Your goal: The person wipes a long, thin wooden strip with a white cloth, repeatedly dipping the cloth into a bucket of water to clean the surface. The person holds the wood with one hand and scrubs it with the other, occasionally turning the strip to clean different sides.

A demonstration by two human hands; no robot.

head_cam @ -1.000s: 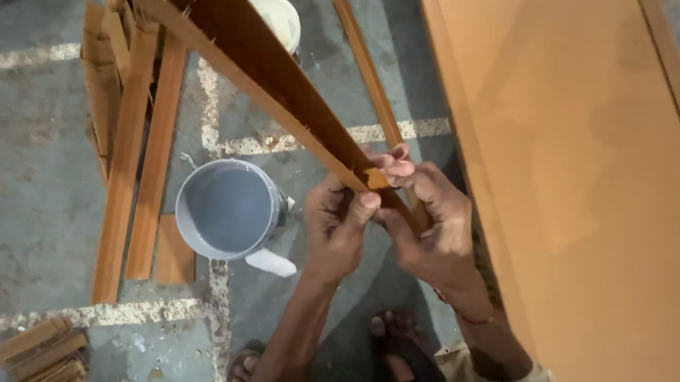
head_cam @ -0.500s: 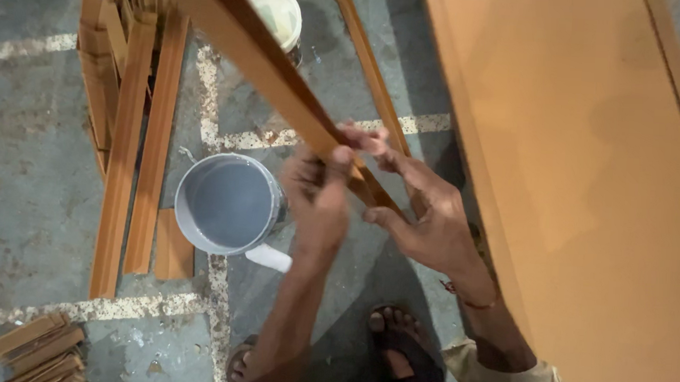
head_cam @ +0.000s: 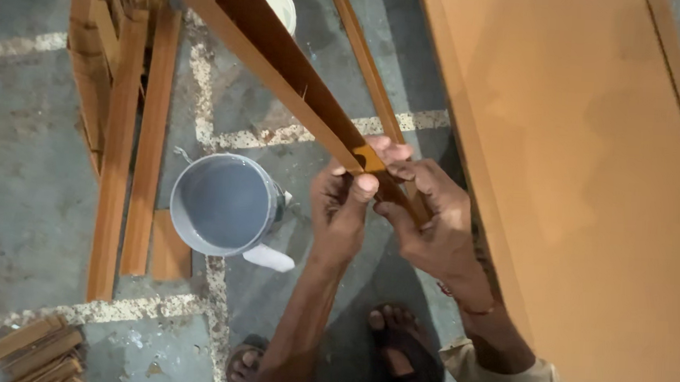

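Rough grey concrete floor [head_cam: 29, 198], pale grout lines. Both hands, left [head_cam: 340, 214] and right [head_cam: 430, 219], grasp long smooth wooden strip [head_cam: 284, 64] at near end; far end cut off. Grey bucket [head_cam: 223, 204] beside.

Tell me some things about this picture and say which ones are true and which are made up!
1. Both hands hold the long wooden strip. True: the left hand and the right hand grip its near end.
2. The grey bucket stands on the big orange board. False: it stands on the concrete floor; the orange board is off to the right.
3. More wooden strips lie on the floor to the left. True.
4. The person wears closed shoes. False: bare toes show in a sandal.
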